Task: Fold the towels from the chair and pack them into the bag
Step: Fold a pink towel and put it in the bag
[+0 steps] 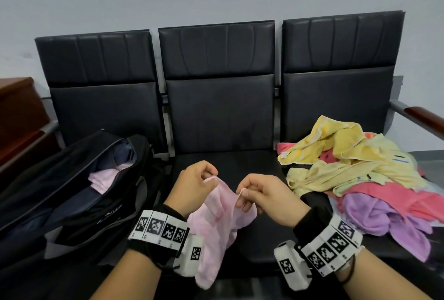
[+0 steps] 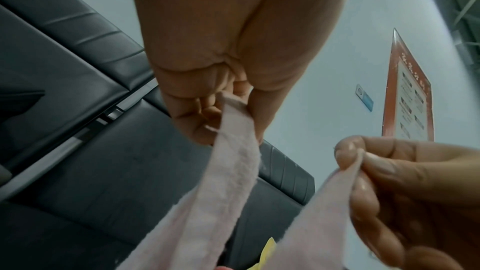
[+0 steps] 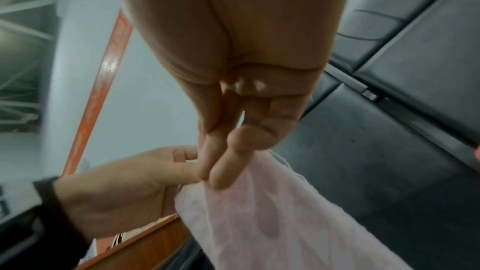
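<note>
**Both hands pinch pink towel**

Left hand (image 1: pixel 195 184) and right hand (image 1: pixel 265 200) each pinch a top corner of the pink towel (image 1: pixel 217 225), which hangs over the middle seat (image 1: pixel 230 162). Bag (image 1: pixel 72 189) lies open at 9 o'clock; towel pile (image 1: pixel 355 174) at 3 o'clock.

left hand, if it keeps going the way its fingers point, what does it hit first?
Probably the right hand. The left hand pinches one edge of the pink towel with its fingers aimed right and slightly forward, across a small gap. If it passed behind, next comes the towel pile. Depth is uncertain.
</note>
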